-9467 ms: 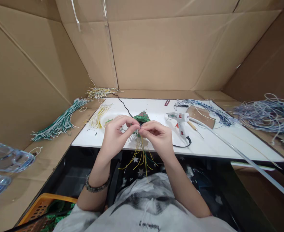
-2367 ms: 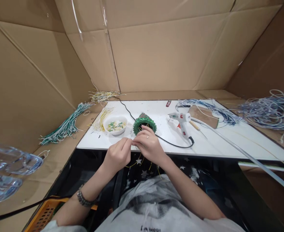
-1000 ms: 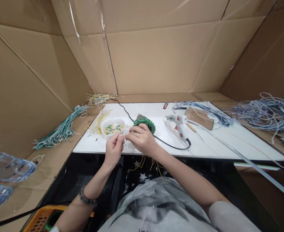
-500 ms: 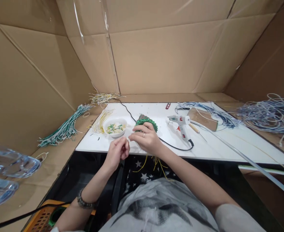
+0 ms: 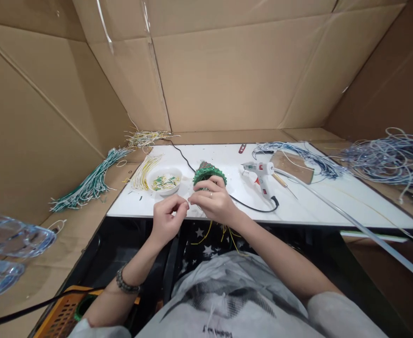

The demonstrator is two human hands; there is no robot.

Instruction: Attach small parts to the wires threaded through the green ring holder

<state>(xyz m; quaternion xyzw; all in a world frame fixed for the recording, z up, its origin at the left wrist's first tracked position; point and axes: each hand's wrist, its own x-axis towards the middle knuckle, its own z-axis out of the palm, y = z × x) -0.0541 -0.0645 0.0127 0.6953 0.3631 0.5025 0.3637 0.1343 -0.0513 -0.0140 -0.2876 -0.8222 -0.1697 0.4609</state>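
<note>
A small green cone-shaped ornament lies on the white board near its front edge. My right hand rests against its open end and pinches thin wires there. Yellow wires hang from under that hand over the board's edge. My left hand, with a bead bracelet on the wrist, is just left of the right hand, fingertips pinched on a fine wire end that meets the right hand's fingers. A white bowl of small green and yellow pieces stands left of the ornament.
A white glue gun with a black cord lies right of the ornament, beside a brown card and a long clear glue stick. Bundles of green-white wires, yellow wires and blue-white wires lie around. Cardboard walls enclose the bench. An orange crate sits low left.
Since 9.5 s ago the ornament has come down from my raised hands onto the board. In the last second my left hand drew slightly away, then returned to meet the right hand's fingers.
</note>
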